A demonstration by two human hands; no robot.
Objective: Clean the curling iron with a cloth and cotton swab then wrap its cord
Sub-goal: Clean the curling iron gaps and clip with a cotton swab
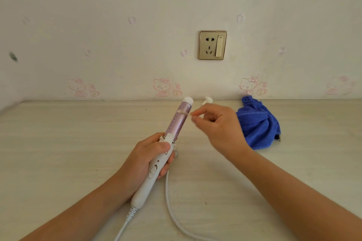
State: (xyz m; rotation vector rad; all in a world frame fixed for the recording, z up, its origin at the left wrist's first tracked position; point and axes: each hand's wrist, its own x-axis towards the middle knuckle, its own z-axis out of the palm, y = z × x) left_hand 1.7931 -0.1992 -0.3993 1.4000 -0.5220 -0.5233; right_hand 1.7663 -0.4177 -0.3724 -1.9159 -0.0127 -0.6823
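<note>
Curling iron (177,123): gripped at the handle by our left hand (151,154), barrel pointing far. Right hand (217,126): pinching, we think, the cotton swab (192,114) beside the barrel. Cloth (258,125): heaped right on the bench (78,143). Cord (172,205): loose; wrapping remains.

Pale wood-grain counter (78,133), its back edge meeting the wall (117,25). A crumpled blue microfiber cloth (258,125) lies right of centre, its far end close to the wall, with a small dark tag at its right edge. A small white object (208,100) sits by the back edge, left of the cloth; can't tell what it is. A white cord (172,209) lies curved on the front part and runs off the bottom edge.
</note>
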